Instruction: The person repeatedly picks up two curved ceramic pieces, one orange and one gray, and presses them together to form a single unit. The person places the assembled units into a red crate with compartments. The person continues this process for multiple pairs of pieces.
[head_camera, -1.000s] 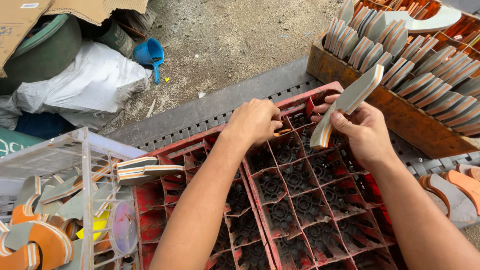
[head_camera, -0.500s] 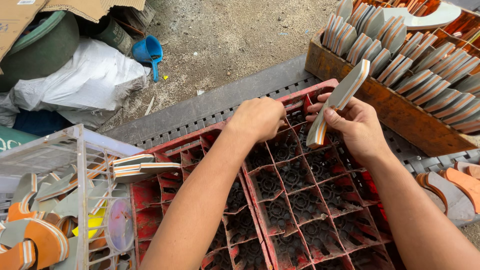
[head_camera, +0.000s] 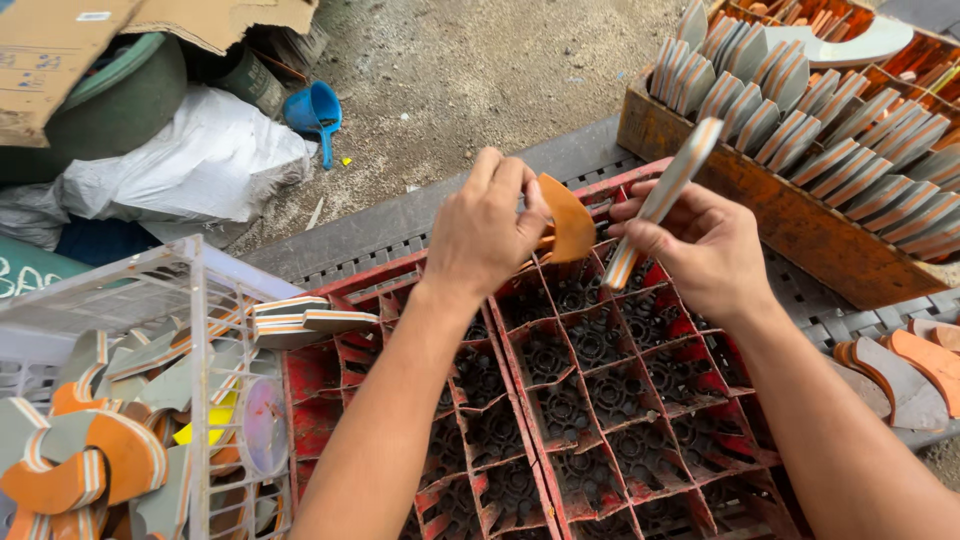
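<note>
Orange curved piece (head_camera: 566, 217) half hidden by left hand (head_camera: 485, 235), underside unclear

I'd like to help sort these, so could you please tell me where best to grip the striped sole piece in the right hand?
Pinch the striped sole piece by its free upper end, from above: it stands tilted, and the right hand covers its lower half.

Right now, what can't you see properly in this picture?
- Head view: left hand hides most of the orange piece.
- Right hand covers the striped piece's lower middle.
- Wooden box is cut off by the right edge.
- Clear crate bars blur its scraps.
</note>
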